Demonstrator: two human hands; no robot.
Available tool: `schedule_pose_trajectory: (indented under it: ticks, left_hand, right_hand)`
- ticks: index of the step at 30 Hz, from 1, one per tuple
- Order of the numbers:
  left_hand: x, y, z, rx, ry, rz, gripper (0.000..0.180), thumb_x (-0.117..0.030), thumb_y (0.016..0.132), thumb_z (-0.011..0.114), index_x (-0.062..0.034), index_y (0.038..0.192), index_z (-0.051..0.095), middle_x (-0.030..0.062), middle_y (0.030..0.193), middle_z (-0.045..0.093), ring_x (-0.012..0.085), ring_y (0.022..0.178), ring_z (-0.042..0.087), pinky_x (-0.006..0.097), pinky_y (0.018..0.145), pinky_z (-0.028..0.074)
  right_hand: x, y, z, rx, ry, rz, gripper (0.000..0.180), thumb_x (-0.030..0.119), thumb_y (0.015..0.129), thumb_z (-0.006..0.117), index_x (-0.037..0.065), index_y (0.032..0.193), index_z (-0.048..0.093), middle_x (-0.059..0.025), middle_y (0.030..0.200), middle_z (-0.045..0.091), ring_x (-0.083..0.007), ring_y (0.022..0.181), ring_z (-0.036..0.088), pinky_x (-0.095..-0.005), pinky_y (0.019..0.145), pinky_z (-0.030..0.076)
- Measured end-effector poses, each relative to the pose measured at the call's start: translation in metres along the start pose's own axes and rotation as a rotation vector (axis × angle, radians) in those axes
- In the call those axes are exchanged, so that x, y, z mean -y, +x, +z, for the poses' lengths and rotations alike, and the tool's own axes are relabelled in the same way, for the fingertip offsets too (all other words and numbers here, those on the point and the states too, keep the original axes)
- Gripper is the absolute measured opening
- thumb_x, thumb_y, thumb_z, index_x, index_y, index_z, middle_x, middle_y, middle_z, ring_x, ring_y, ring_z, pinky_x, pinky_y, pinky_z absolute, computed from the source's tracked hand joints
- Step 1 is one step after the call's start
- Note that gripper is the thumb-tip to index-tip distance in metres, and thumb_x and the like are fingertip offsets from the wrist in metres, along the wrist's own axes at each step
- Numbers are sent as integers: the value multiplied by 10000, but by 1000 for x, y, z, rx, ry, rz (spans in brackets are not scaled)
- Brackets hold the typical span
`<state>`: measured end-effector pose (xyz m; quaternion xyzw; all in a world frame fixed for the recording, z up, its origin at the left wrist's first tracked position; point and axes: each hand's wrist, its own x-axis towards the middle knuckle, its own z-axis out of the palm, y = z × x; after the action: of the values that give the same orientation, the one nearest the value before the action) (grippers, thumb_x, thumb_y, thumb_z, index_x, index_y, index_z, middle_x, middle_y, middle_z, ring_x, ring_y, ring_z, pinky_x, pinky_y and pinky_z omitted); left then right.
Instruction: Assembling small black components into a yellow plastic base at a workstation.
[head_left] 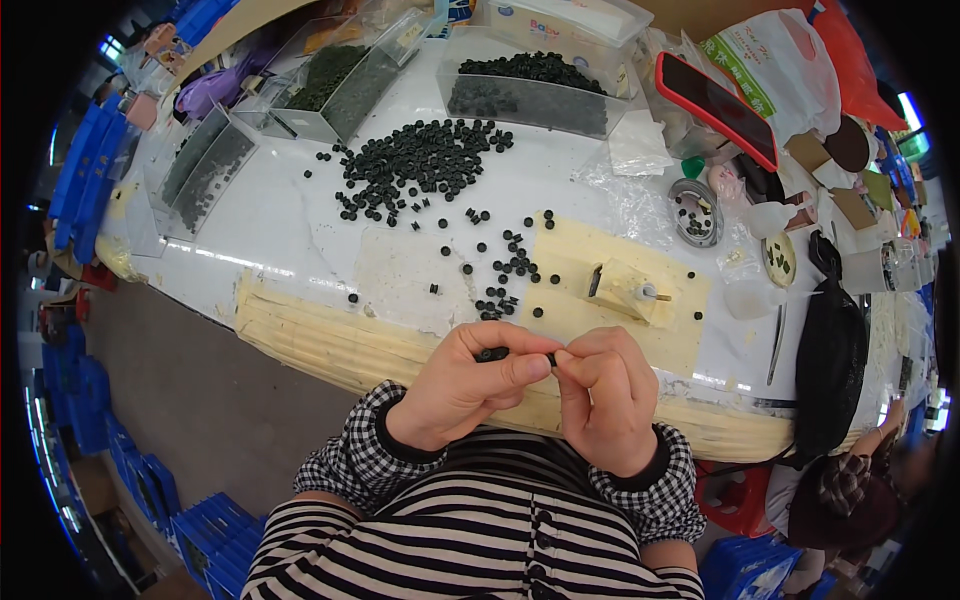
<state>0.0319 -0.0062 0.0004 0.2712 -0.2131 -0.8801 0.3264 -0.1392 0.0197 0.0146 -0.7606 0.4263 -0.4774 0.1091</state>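
Fingertips of the left hand [462, 385] and right hand [605, 395] pinch together on a small black ring [492, 354], held just off the desk's [290, 225] near edge, seemingly for close handling. More loose black rings [420, 165] lie scattered toward the far edge, within reach, beside a small tan block [625, 290].

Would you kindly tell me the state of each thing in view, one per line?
left hand: closed on a small black ring
right hand: pinching another small black part, touching the left
loose black rings: scattered on the white table
clear bin: open, filled with black parts
yellow block jig: upright, untouched
red-cased phone: screen dark
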Motion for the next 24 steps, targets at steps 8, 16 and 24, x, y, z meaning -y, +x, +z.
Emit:
schedule_pose_trajectory:
  ticks: [8,16,24]
  left_hand:
    - [-2,-2,-2,41,-29,36,177,-77,921,609,2,1073,653,-46,647,501,20,504,313,192,439,231]
    - [-1,0,-3,41,-24,12,195,-144,970,543,-7,1069,639,-67,608,415,22,492,275,193,438,212]
    - [-3,0,-5,96,-86,-40,225,-182,996,493,-21,1076,628,-68,598,365,26,490,251,188,441,205]
  right_hand:
    - [3,3,-1,-50,10,73,222,-46,703,730,12,880,608,-99,779,610,-234,663,600,-300,550,488]
    - [7,3,-1,-71,17,107,251,-14,686,776,22,884,626,-90,775,633,-217,661,614,-289,556,494]
    - [10,4,-3,-85,31,116,247,-29,677,777,19,870,629,-94,769,642,-214,662,620,-285,560,495]
